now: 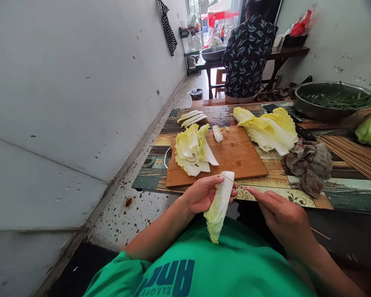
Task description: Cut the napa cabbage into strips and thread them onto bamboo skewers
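In my left hand (pixel 204 193) I hold a piece of napa cabbage leaf (pixel 221 202), its white stem end up and its yellow-green frill hanging down over my shirt. My right hand (pixel 281 214) grips a thin wooden skewer (pixel 320 233), whose front part meets the leaf near the top of its white stem. The skewer's back end sticks out behind my right hand. Just beyond my hands lies a wooden cutting board (pixel 238 154) with a pile of cut cabbage pieces (pixel 193 150) and a small white scrap (pixel 217 134).
Skewered cabbage pieces (pixel 192 118) lie behind the board. To the right are loose cabbage leaves (pixel 270 128), a crumpled rag (pixel 311 165), a bundle of skewers (pixel 352 154), a knife handle (pixel 306 134) and a metal basin (pixel 327 111) of greens. A person (pixel 250 53) sits beyond the table.
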A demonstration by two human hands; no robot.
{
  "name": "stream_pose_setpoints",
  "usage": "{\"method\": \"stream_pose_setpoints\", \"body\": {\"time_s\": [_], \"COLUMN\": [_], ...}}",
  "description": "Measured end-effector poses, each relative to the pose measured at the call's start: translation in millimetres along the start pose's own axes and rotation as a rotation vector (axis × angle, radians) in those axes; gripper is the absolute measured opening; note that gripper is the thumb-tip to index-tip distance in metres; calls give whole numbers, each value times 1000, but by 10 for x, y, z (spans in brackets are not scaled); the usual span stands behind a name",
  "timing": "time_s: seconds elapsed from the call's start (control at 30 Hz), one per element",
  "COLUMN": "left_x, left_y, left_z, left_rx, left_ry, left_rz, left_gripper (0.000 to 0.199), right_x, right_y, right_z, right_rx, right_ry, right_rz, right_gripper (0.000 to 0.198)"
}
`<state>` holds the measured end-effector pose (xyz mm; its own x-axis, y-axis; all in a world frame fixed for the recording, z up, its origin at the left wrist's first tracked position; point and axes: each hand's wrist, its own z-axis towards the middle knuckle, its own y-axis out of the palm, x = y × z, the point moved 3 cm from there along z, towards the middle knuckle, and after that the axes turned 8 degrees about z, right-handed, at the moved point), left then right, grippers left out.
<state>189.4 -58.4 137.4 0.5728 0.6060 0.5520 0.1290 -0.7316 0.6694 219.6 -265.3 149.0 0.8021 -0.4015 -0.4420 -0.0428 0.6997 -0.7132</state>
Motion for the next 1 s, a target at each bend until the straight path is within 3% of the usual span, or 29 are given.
{"method": "stream_pose_setpoints", "body": {"time_s": [0.1, 0.23, 0.83, 1.0], "left_x": [44, 101, 138, 153], "left_y": [-5, -26, -45, 0], "left_z": [-24, -26, -13, -39], "left_rx": [-5, 60, 62, 12], "left_ry": [111, 154, 192, 213], "left_rz": [47, 51, 88, 132], "left_gripper": [18, 16, 25, 29], "right_x": [47, 51, -27, -52], "right_y": [-103, -234, -293, -330], "right_z": [-32, -95, -105, -78], "right_rx": [46, 52, -12, 3], "right_ry": [28, 54, 52, 29], "right_rz": [40, 19, -44, -65], "right_gripper": [37, 43, 37, 35]}}
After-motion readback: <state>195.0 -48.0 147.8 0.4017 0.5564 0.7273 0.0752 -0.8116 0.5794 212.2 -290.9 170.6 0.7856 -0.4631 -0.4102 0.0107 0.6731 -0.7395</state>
